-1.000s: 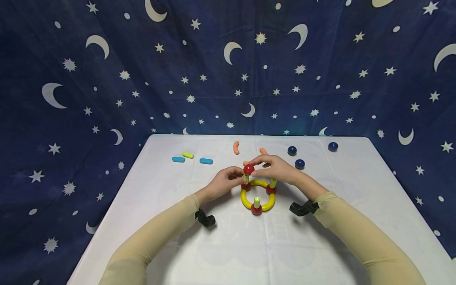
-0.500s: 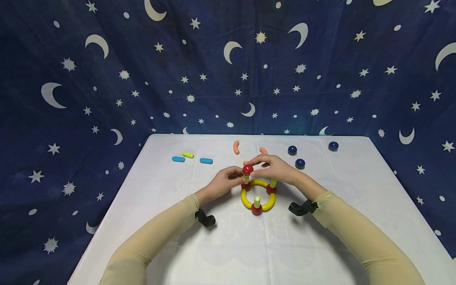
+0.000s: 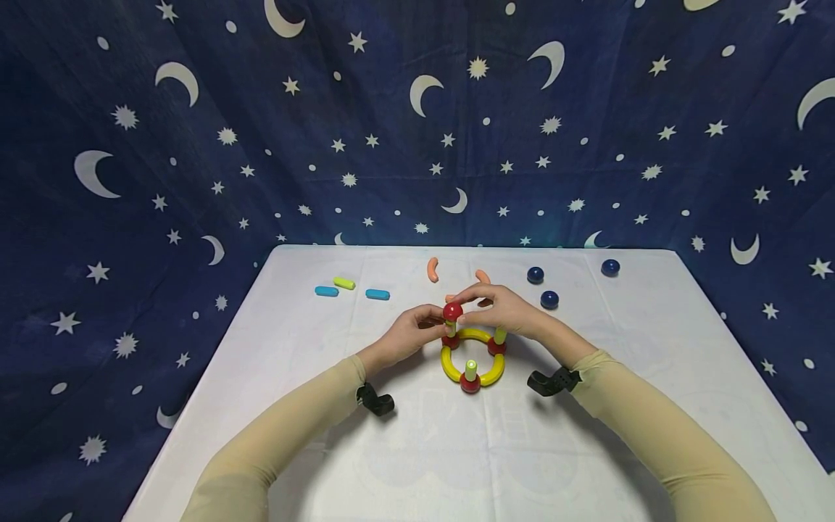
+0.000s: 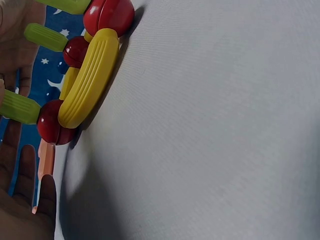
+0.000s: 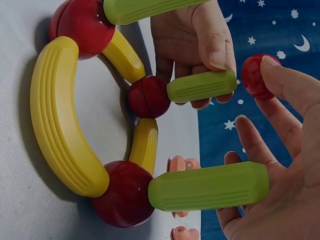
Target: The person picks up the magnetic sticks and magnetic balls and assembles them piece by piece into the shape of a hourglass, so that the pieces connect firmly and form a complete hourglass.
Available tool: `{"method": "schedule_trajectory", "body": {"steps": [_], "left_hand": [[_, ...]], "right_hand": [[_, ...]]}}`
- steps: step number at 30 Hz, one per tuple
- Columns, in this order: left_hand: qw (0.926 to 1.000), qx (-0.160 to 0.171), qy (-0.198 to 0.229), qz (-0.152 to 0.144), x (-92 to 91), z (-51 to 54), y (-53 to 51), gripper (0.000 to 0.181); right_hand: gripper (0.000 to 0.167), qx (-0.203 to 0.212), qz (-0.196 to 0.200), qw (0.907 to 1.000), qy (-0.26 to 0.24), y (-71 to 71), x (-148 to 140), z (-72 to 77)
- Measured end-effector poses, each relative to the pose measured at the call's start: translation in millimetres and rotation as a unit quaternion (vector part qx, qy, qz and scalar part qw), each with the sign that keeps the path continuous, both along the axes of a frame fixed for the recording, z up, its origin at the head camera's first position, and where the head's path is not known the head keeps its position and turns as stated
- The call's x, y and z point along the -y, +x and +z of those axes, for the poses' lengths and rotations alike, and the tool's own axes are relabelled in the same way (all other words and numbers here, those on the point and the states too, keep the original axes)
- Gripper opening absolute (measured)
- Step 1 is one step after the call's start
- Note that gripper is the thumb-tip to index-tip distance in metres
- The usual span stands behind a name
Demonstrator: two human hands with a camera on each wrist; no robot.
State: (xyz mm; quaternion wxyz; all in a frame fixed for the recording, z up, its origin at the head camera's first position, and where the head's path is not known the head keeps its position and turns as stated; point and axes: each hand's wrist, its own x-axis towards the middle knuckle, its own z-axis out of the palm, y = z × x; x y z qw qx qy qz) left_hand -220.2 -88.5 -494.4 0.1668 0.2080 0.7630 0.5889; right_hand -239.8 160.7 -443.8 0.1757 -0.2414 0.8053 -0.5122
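A ring of curved yellow sticks [image 3: 449, 365] joined by red balls lies on the table, with a lime green stick standing up from each ball. My left hand [image 3: 406, 337] pinches the far-left green stick [image 5: 201, 86] between thumb and fingers. Just over that stick's top, my right hand [image 3: 512, 312] pinches a loose red ball [image 5: 254, 76] between thumb and fingertip. A narrow gap shows between ball and stick in the right wrist view. The near green stick [image 3: 471, 368] and the right one [image 3: 500, 335] stand untouched; the right hand partly covers the latter.
Blue sticks [image 3: 377, 295] and a lime green stick [image 3: 343, 283] lie at the back left. Curved orange pieces [image 3: 433, 270] lie behind the hands, one partly hidden. Dark blue balls [image 3: 536, 275] sit at the back right. A star-patterned cloth [image 3: 391, 130] hangs behind the table.
The red ball in my right hand has shifted slightly left and down, over the far-left green stick. My left hand has stayed put.
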Motion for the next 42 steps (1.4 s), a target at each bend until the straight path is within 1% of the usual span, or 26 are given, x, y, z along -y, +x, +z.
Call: {"method": "schedule_trajectory", "body": {"steps": [3,9,13,18,21,25,29,33,38,42], "left_hand": [[1.0000,0.002,0.001,-0.001,-0.1,-0.2,-0.4,0.031],[1.0000,0.005,0.004,-0.003,-0.6,0.0,-0.5,0.030],[1.0000,0.001,0.002,-0.001,-1.1,0.3,-0.3,0.030],[1.0000,0.004,-0.001,0.002,-1.3,0.9,0.3,0.030],[1.0000,0.006,-0.002,0.006,-1.7,1.5,1.0,0.029],[0.9999,0.006,-0.005,0.011,-2.1,1.1,1.0,0.028],[0.9999,0.003,-0.007,0.012,-2.0,0.1,0.4,0.028],[0.9998,0.002,-0.013,0.014,-1.3,-0.6,0.2,0.027],[0.9999,0.003,-0.011,0.011,-0.3,-2.2,-0.7,0.027],[1.0000,0.004,-0.006,0.006,-0.2,-2.6,-0.7,0.026]], "right_hand": [[0.039,-0.007,-0.003,0.9999,0.007,0.7,0.7,0.5],[0.042,-0.004,-0.005,0.9997,0.024,1.0,1.9,-0.2],[0.043,0.000,-0.005,0.9997,0.026,1.8,1.6,0.3],[0.051,-0.005,-0.006,0.9995,0.030,3.7,-2.7,-0.9],[0.052,-0.009,-0.017,0.9992,0.034,6.6,-9.6,-1.4],[0.047,-0.007,-0.039,0.9986,0.035,12.5,-24.5,-1.3],[0.044,-0.003,-0.063,0.9975,0.032,18.3,-42.6,-2.4],[0.048,-0.012,-0.082,0.9959,0.035,23.0,-59.4,-5.8],[0.049,-0.017,-0.089,0.9948,0.046,29.9,-71.0,-10.2],[0.048,-0.020,-0.086,0.9953,0.041,35.0,-75.1,-17.4]]}}
